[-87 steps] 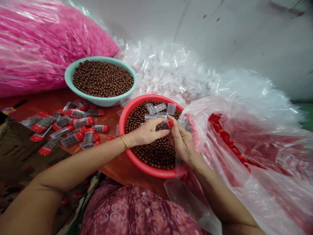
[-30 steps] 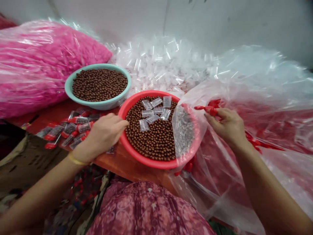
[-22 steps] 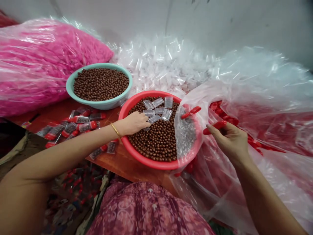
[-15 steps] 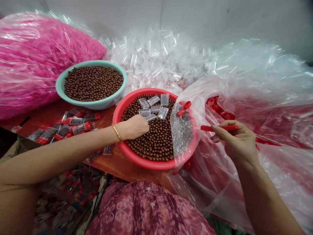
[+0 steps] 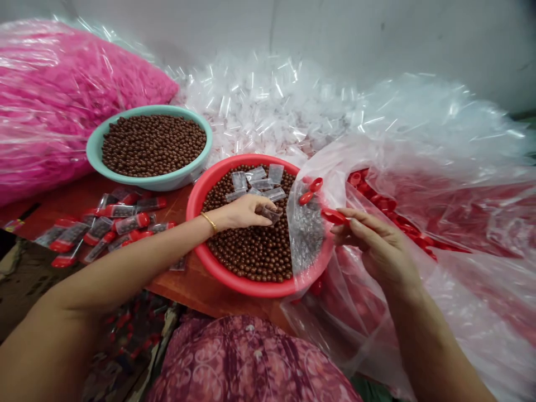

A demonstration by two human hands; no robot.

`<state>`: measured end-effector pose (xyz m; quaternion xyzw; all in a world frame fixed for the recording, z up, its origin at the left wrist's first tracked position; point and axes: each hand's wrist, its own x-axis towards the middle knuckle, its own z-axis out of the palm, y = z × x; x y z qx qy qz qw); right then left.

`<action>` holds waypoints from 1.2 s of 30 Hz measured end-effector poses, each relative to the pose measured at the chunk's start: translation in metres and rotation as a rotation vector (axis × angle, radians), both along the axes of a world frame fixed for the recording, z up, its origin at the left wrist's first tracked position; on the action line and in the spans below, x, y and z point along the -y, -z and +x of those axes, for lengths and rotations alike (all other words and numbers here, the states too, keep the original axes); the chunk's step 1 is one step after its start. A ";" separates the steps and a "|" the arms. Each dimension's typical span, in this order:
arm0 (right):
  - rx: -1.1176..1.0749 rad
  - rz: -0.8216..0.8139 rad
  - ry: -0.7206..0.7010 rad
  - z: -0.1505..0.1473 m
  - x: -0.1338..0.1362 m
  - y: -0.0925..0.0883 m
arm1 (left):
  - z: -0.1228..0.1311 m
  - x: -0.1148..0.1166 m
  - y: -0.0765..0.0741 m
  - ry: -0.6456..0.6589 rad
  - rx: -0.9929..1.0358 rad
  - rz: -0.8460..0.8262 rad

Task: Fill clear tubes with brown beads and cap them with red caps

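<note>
Your left hand (image 5: 238,215) pinches a clear plastic tube (image 5: 271,215) over brown balls (image 5: 247,251) in a red basin (image 5: 211,269); your right hand (image 5: 374,243) grips a red plastic cap (image 5: 334,216). Both look light and slippery: hold them by their sides.

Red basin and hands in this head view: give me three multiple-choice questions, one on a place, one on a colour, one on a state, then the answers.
1. Where is the left hand?
A) On the lap
B) Over the red basin
C) Behind the back

2. What colour is the cap at the right hand?
A) Blue
B) White
C) Red

3. The teal basin is:
A) Full of brown balls
B) Upside down
C) Lidded

Answers:
1. B: it holds a clear tube above the basin.
2. C: the cap shows red at the fingertips.
3. A: the balls fill its bowl.
</note>
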<state>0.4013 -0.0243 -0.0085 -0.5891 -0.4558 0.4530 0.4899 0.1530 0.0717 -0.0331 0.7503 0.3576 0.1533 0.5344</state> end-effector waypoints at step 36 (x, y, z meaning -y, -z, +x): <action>0.186 0.182 -0.265 -0.076 -0.035 0.005 | -0.014 0.027 -0.011 -0.054 0.340 -0.297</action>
